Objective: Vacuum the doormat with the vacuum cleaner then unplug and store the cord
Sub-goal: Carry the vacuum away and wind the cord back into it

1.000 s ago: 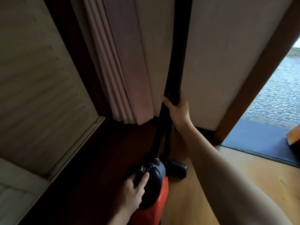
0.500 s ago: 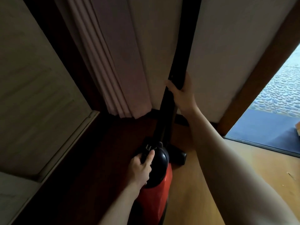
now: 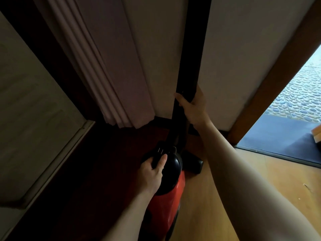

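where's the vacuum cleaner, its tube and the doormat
vacuum cleaner (image 3: 165, 202): head view, on its red body
tube (image 3: 194, 49): head view, on its upper black shaft
doormat (image 3: 278, 136): head view, on its bare dark surface

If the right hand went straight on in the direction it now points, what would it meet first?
Probably the pale wall just behind the black vacuum tube that the right hand grips; the gap between them is unclear.
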`<state>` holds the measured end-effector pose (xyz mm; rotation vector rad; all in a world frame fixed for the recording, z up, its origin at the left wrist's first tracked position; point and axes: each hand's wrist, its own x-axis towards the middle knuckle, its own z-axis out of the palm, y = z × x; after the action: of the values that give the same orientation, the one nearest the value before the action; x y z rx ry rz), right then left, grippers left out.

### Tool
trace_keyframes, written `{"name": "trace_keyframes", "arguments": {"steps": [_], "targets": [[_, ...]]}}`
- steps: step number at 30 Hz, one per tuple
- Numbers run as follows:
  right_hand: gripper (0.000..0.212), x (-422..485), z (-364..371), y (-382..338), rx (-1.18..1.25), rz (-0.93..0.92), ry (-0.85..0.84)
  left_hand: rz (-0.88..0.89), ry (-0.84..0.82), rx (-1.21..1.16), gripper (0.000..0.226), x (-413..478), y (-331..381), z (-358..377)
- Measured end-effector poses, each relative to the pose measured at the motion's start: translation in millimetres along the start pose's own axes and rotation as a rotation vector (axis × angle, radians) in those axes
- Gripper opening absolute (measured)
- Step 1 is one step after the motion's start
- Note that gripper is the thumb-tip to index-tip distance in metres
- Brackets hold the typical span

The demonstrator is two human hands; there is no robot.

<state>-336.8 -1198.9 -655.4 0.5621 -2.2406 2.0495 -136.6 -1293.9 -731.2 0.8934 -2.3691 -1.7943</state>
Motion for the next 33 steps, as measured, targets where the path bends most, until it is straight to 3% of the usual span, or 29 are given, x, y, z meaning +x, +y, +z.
{"name": "trace_keyframes", "arguments": {"steps": [2, 11, 16, 20, 25, 28, 33], "targets": [[0.019, 1.1, -0.1, 1.5, -0.019, -0.032, -0.017, 0.004, -0.005, -0.009, 0.035, 0.4, -0.5, -0.6], [0.023, -1.5, 19.9, -1.5, -0.023, 0.022, -0.113, -0.166, -0.007, -0.174, 0.044, -12.4, -1.3, -3.0], [0.016, -2.0, 28.6, -2.6, -0.090, 0.049, -0.051, -0.140, -0.082, -0.268, 0.045, -7.7, -6.9, -3.8], [0.039, -18.7, 41.5, -0.1, -0.116, 0.101, 0.057, -0.082, -0.041, -0.203, 0.045, -5.1, -13.7, -2.5], [0.062, -38.9, 30.3, -6.2, -0.365, 0.280, 0.005, -0.102, 0.010, -0.133, 0.063, -0.7, -16.7, 2.8], [0.074, -59.5, 18.0, -14.8, -0.469, 0.364, -0.007, -0.114, 0.003, -0.133, 0.059, 0.7, -17.6, 3.3], [0.073, -122.3, -8.2, -21.9, -0.573, 0.402, -0.065, -0.035, -0.002, -0.083, 0.052, -4.5, -17.7, -4.8]]}}
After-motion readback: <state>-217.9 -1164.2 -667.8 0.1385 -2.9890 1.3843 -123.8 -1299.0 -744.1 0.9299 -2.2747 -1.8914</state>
